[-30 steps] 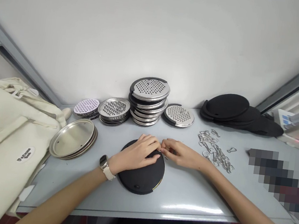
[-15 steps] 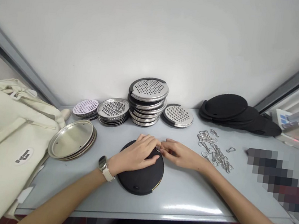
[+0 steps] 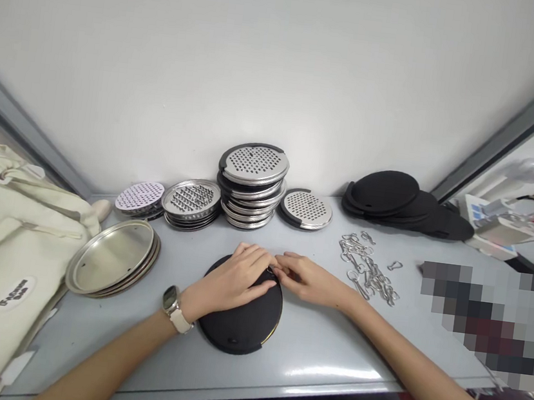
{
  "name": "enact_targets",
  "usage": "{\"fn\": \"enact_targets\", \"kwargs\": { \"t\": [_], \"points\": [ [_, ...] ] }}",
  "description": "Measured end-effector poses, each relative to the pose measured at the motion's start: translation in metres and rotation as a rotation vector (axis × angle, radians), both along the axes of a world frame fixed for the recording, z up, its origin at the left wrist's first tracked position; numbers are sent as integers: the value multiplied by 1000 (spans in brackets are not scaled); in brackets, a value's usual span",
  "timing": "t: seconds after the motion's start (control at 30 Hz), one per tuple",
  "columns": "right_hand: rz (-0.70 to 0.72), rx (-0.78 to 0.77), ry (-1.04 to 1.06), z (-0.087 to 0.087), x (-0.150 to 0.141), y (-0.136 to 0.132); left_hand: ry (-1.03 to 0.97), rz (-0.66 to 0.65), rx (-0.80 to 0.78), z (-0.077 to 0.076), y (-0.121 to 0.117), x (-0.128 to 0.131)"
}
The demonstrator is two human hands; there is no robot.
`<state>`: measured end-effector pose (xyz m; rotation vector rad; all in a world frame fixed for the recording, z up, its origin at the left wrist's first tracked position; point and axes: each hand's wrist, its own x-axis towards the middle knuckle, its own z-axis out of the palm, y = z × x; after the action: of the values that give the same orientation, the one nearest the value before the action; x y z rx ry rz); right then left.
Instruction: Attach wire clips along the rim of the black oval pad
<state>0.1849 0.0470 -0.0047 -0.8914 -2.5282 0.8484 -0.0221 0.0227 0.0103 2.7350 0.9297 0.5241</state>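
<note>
Disc position: black disc (image 3: 244, 327) lies flat on the grey table (image 3: 323, 337), near the front edge, under the left hand (image 3: 238, 282).
Left hand: palm down across the disc, thumb apart from the fingers and lying on its face; fingertips reach the far rim. Whether they grip anything there cannot be told.
Right hand (image 3: 308, 280): narrow, thumb and forefinger drawn together at the far-right rim, apparently pinching a small metal ring (image 3: 269, 269); the contact is partly hidden.
Disc handling: judged stiff and fairly light, with a matt, moderately grippy face. A gold-coloured edge (image 3: 271, 332) suggests metal beneath a softer cover. Breakage seems unlikely.
Disc hold: best steadied by a broad palm on the face; for lifting, opposite sides of the rim.
Ring handling: judged light, hard and slick; springy, if it resembles the loose clips (image 3: 369, 274) to the right. Take it by thumb and forefinger tips; a loose pinch could let it slip.
Spare discs (image 3: 385, 192): overlapping in a pile at the back right, well apart from both hands.
</note>
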Motion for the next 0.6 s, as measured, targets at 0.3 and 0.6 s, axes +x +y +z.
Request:
{"fn": "enact_targets", "kwargs": {
  "t": [0.3, 0.6],
  "points": [
    [41, -11, -23, 4, 3, 0, -36, 7, -15, -1, 0, 0],
    [76, -11, -34, 5, 4, 1, -23, 1, -13, -1, 0, 1]
  ]
}}
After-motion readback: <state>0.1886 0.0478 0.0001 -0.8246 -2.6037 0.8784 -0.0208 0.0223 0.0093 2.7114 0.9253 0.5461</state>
